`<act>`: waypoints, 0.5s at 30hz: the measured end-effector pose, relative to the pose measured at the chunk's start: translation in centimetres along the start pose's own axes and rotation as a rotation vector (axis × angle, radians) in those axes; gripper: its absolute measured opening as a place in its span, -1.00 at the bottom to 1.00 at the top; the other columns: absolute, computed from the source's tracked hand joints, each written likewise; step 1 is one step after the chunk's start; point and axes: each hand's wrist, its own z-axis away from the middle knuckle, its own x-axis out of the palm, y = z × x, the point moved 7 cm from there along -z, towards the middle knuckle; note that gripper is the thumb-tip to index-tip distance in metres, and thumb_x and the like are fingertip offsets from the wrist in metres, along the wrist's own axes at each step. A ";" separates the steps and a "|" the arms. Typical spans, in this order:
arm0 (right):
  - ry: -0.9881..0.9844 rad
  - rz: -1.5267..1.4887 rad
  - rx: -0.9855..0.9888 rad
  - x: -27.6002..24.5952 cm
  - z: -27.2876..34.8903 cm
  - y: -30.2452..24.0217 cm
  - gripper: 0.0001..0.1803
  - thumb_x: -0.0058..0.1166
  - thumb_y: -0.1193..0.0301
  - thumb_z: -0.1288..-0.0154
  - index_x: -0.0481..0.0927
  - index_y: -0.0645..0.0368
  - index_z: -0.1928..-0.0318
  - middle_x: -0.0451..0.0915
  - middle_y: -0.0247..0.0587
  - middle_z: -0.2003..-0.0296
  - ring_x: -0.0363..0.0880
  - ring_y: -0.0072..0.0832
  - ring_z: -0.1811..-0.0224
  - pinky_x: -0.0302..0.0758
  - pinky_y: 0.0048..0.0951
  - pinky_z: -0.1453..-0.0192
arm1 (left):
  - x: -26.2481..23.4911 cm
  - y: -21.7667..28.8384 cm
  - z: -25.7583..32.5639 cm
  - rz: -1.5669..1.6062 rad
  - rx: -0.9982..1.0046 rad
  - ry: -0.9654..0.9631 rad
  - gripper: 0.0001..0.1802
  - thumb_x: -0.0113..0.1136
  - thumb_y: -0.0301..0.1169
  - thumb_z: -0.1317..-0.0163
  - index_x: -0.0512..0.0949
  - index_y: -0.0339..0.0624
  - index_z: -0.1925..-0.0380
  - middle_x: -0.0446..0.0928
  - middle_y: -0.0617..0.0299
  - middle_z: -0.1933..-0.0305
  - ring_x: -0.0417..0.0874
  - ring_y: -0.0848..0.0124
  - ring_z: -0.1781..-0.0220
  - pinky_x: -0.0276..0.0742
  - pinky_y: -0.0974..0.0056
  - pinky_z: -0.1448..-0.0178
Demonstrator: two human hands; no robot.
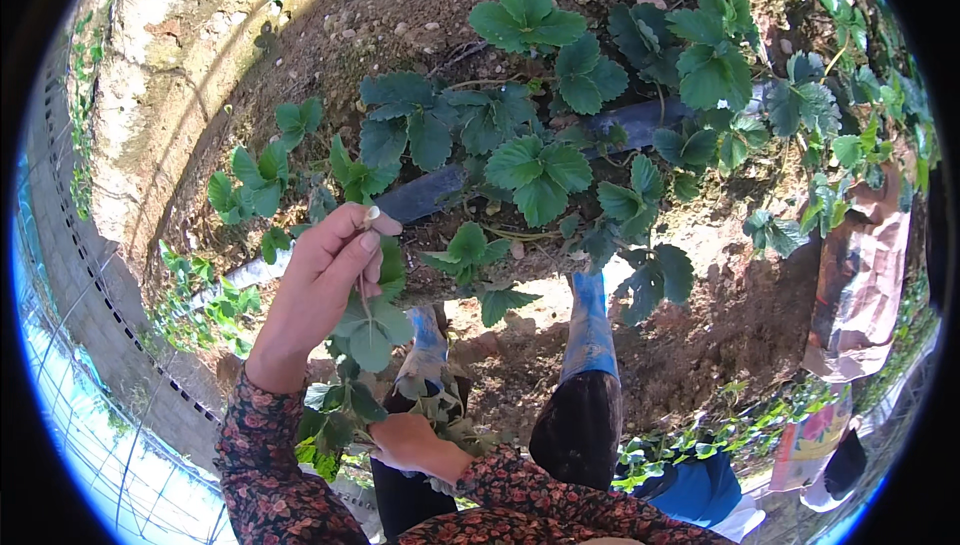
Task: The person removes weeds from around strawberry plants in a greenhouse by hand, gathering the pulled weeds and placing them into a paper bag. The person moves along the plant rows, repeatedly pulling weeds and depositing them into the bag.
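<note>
My left hand point(318, 280) is closed in a pinch at the left end of the strawberry row. It grips a strawberry leaf stem, whose pale tip shows above the fingers; a strawberry leaf point(370, 343) hangs below, underside showing. Lower down, close to my body, my right hand point(415, 445) is wrapped round a bunch of strawberry leaves point(345, 400). Its fingertips are mostly hidden. Just beyond my left hand grow rooted strawberry plants point(540, 173) with broad, toothed green leaves.
A dark plastic strip point(425, 195) runs along the bed under the plants. My blue, muddy boots point(588, 330) stand in front of the bed. A dirt-stained sack point(862, 275) lies at right. Near the lower right is a blue cloth-like item point(700, 490). Wire mesh point(95, 425) curves along the left.
</note>
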 end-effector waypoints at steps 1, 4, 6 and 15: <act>0.015 0.001 -0.021 0.2 0.2 -0.2 -0.83 0.07 0.36 0.04 0.55 0.19 0.42 0.57 -0.06 0.52 0.59 -0.09 0.42 0.50 -0.12 0.40 | 0.8 1.0 -0.8 -0.236 0.131 -0.001 -0.86 0.00 -0.48 -0.22 0.54 -0.24 0.29 0.49 0.23 0.50 0.51 0.49 0.48 0.42 0.40 0.38; 0.037 -0.019 -0.036 0.5 1.2 -0.3 -0.82 0.07 0.36 0.05 0.56 0.19 0.42 0.57 -0.06 0.52 0.59 -0.10 0.41 0.50 -0.12 0.39 | 3.9 1.7 -2.0 -0.889 0.520 -0.018 -0.58 0.12 -0.56 0.03 0.52 -0.04 0.08 0.48 0.15 0.49 0.56 0.28 0.48 0.46 0.31 0.40; 0.074 -0.041 -0.020 -0.1 1.5 0.4 -0.82 0.08 0.35 0.04 0.56 0.18 0.42 0.57 -0.06 0.51 0.59 -0.11 0.40 0.50 -0.12 0.38 | 6.8 1.4 -2.9 -1.182 0.670 0.012 -0.59 0.15 -0.54 0.07 0.53 -0.04 0.12 0.49 0.16 0.49 0.56 0.23 0.47 0.47 0.28 0.40; 0.129 -0.086 -0.012 0.2 4.0 1.2 -0.70 0.10 0.18 -0.05 0.58 0.16 0.35 0.60 -0.05 0.42 0.60 -0.12 0.28 0.52 -0.11 0.28 | 9.3 -0.8 -4.6 -1.767 0.429 0.063 -0.87 0.02 -0.48 -0.04 0.40 -0.16 0.35 0.55 0.05 0.50 0.61 0.13 0.48 0.46 0.16 0.51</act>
